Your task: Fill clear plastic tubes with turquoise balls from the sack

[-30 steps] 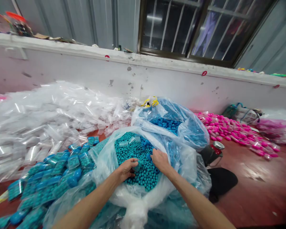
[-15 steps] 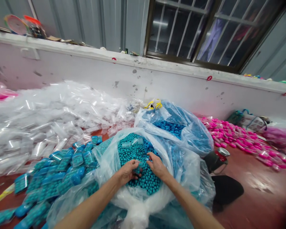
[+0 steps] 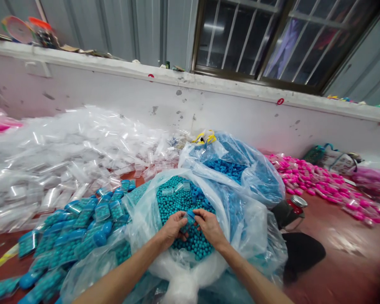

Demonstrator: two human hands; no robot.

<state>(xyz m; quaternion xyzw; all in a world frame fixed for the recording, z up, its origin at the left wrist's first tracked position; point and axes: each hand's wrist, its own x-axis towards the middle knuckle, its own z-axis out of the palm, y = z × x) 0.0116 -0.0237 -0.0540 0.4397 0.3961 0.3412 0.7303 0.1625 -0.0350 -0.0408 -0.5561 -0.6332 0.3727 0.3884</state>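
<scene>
A big clear plastic bag lies open in front of me, full of teal beads. Both my hands are inside it, over the beads. My left hand and my right hand are closed, fingertips pinched together on a small clear packet with beads in it and a blue piece at its top. Behind it a second bag holds blue pieces.
Filled teal packets are piled at the left on the red table. A heap of empty clear packets lies behind them. Pink packets spread at the right. A small jar and a dark object sit to the right.
My hands have come together over the beads; the right hand moved left from the bag's side and both now pinch the small packet. The view shifted slightly.
</scene>
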